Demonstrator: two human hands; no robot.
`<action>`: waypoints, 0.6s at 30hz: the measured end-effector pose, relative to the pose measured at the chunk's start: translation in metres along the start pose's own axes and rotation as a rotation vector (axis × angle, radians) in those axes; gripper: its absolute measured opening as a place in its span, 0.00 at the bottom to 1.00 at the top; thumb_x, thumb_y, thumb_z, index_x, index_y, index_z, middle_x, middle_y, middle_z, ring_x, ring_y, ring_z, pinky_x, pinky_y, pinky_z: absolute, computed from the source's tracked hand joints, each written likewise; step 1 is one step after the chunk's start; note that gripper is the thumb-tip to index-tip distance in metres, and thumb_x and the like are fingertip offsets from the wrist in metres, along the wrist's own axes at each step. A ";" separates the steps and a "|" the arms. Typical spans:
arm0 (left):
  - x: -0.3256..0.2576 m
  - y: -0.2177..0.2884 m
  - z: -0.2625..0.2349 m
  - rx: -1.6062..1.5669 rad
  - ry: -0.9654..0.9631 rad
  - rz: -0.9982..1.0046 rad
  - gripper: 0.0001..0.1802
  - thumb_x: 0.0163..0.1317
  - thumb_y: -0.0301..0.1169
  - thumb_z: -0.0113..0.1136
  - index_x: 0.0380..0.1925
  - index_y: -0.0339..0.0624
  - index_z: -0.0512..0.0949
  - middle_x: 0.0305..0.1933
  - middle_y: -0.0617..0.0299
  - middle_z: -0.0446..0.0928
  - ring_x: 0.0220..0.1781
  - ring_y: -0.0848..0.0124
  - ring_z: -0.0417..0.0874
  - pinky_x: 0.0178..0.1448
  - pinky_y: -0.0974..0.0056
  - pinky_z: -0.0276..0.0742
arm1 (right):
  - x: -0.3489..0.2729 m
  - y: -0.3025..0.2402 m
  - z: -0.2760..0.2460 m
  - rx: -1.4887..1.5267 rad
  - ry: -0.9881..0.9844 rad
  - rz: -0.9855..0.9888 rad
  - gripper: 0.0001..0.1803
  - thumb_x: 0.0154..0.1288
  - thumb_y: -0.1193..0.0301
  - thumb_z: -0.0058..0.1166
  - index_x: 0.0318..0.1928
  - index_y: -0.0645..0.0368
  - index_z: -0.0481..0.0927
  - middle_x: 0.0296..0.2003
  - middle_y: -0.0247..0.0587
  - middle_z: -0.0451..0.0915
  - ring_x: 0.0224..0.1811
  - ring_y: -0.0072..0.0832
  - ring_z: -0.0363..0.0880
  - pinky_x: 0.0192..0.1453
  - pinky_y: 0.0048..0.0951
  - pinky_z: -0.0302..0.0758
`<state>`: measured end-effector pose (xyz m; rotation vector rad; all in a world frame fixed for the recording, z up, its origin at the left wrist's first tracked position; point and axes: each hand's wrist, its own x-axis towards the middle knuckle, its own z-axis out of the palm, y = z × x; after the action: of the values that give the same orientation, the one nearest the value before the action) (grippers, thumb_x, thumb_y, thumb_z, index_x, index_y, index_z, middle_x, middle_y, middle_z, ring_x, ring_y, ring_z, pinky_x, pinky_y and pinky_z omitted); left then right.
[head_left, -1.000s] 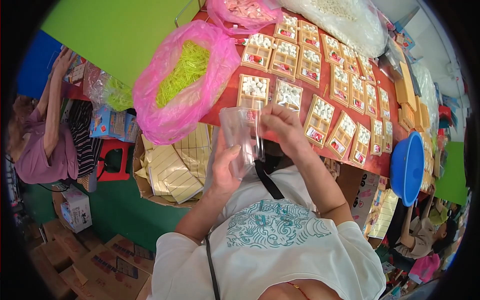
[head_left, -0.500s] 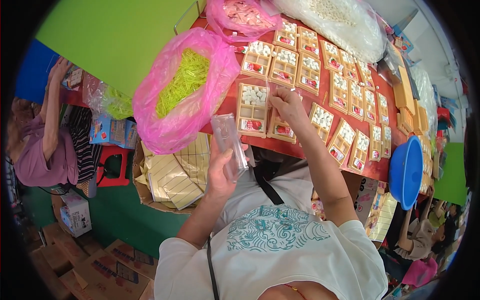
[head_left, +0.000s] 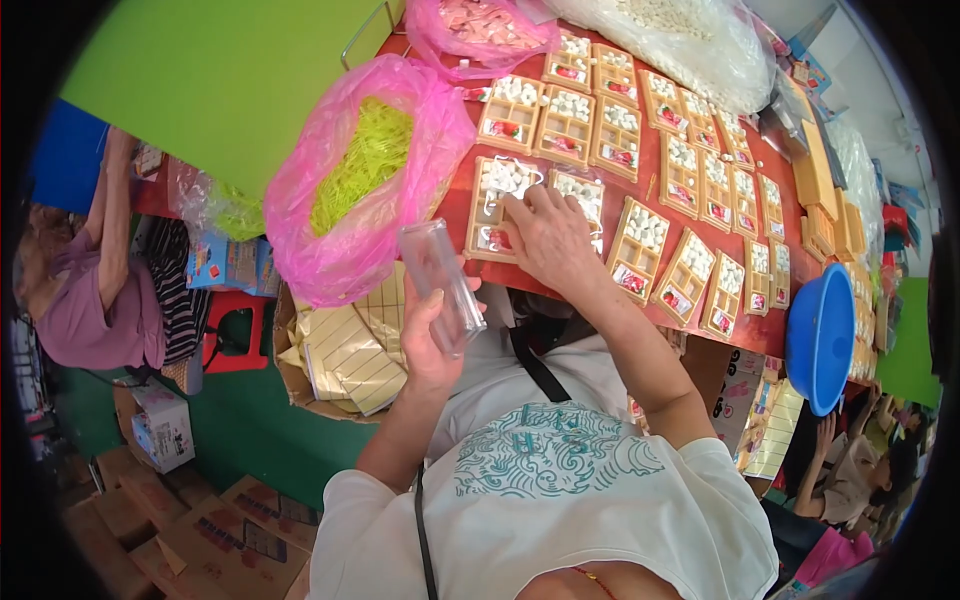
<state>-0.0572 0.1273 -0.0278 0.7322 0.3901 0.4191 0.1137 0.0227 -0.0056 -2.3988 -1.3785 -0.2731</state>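
Note:
My left hand (head_left: 432,335) holds a clear plastic lid (head_left: 443,285) upright in front of my chest, near the table's front edge. My right hand (head_left: 548,235) rests palm down on a tan compartment tray (head_left: 505,205) filled with white pieces and a small red item, on the red table (head_left: 455,215). Its fingers touch the tray's upper cells. A second tray of the same kind (head_left: 585,195) lies partly under that hand.
Several more filled trays (head_left: 690,175) cover the table to the right. A pink bag of yellow-green pieces (head_left: 360,180) sits at the left, a white bag (head_left: 680,40) at the back, a blue basin (head_left: 820,335) at the right. A box of flat cartons (head_left: 345,350) stands below. A seated person (head_left: 95,290) is at left.
My right hand left the clear lid and reached forward onto the tray on the table. My left hand kept the lid and lowered it slightly to the left.

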 end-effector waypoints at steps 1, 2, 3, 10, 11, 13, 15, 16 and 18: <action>-0.001 0.002 0.000 -0.067 0.004 0.007 0.38 0.60 0.39 0.52 0.69 0.41 0.53 0.63 0.46 0.68 0.53 0.58 0.80 0.47 0.56 0.83 | -0.002 0.000 0.000 0.014 0.002 0.008 0.14 0.59 0.71 0.56 0.46 0.56 0.78 0.36 0.42 0.73 0.38 0.40 0.75 0.42 0.40 0.71; -0.002 0.004 0.000 -0.134 0.008 0.015 0.38 0.59 0.37 0.53 0.69 0.43 0.53 0.62 0.47 0.68 0.52 0.60 0.80 0.46 0.58 0.83 | -0.005 -0.001 -0.002 0.028 0.001 0.003 0.14 0.59 0.71 0.56 0.46 0.56 0.78 0.36 0.42 0.73 0.38 0.40 0.75 0.42 0.40 0.71; -0.003 0.008 0.001 -0.156 -0.011 0.001 0.40 0.59 0.40 0.53 0.70 0.39 0.52 0.64 0.44 0.67 0.54 0.57 0.79 0.48 0.55 0.83 | -0.007 0.001 -0.006 0.144 0.002 0.042 0.15 0.59 0.70 0.56 0.47 0.56 0.78 0.37 0.43 0.74 0.40 0.41 0.75 0.45 0.40 0.71; -0.012 0.014 0.022 -0.484 -0.432 -0.415 0.43 0.57 0.50 0.49 0.67 0.31 0.56 0.62 0.32 0.66 0.54 0.46 0.79 0.53 0.47 0.78 | -0.041 -0.015 -0.027 1.839 -0.276 0.528 0.37 0.62 0.65 0.58 0.68 0.63 0.61 0.54 0.43 0.74 0.46 0.27 0.78 0.50 0.28 0.76; -0.011 0.007 0.023 -0.457 -0.421 -0.528 0.43 0.58 0.50 0.49 0.67 0.32 0.57 0.59 0.28 0.68 0.52 0.43 0.79 0.53 0.46 0.78 | -0.045 -0.015 -0.034 1.924 -0.316 0.566 0.38 0.60 0.63 0.59 0.68 0.63 0.61 0.54 0.44 0.74 0.47 0.28 0.78 0.51 0.28 0.76; -0.010 -0.011 0.036 -0.548 -0.506 -0.623 0.41 0.60 0.52 0.48 0.66 0.32 0.59 0.62 0.36 0.67 0.55 0.40 0.76 0.51 0.41 0.78 | -0.055 -0.011 -0.034 2.066 -0.308 0.556 0.47 0.52 0.57 0.63 0.70 0.62 0.58 0.56 0.50 0.73 0.51 0.35 0.78 0.54 0.33 0.78; -0.013 -0.022 0.049 -0.559 -0.517 -0.721 0.41 0.62 0.53 0.46 0.66 0.30 0.59 0.65 0.39 0.66 0.56 0.40 0.76 0.49 0.38 0.78 | -0.063 -0.010 -0.039 2.209 -0.212 0.499 0.50 0.51 0.56 0.63 0.71 0.60 0.55 0.57 0.53 0.72 0.52 0.40 0.78 0.55 0.37 0.77; -0.013 -0.027 0.055 -0.591 -0.529 -0.762 0.40 0.63 0.53 0.46 0.65 0.31 0.60 0.65 0.39 0.66 0.56 0.41 0.76 0.48 0.39 0.79 | -0.068 -0.007 -0.044 2.344 -0.160 0.404 0.53 0.50 0.55 0.63 0.72 0.59 0.51 0.58 0.56 0.71 0.54 0.44 0.78 0.57 0.40 0.77; -0.013 -0.038 0.069 -0.615 -0.555 -0.834 0.39 0.64 0.52 0.45 0.65 0.32 0.61 0.65 0.40 0.66 0.56 0.41 0.76 0.48 0.39 0.79 | -0.085 0.003 -0.049 2.330 -0.090 0.385 0.57 0.48 0.54 0.64 0.73 0.57 0.46 0.58 0.58 0.70 0.55 0.50 0.77 0.60 0.45 0.75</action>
<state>-0.0267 0.0574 -0.0054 0.0274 0.0059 -0.4462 0.0737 -0.0652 0.0101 -0.4966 -0.3200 0.9838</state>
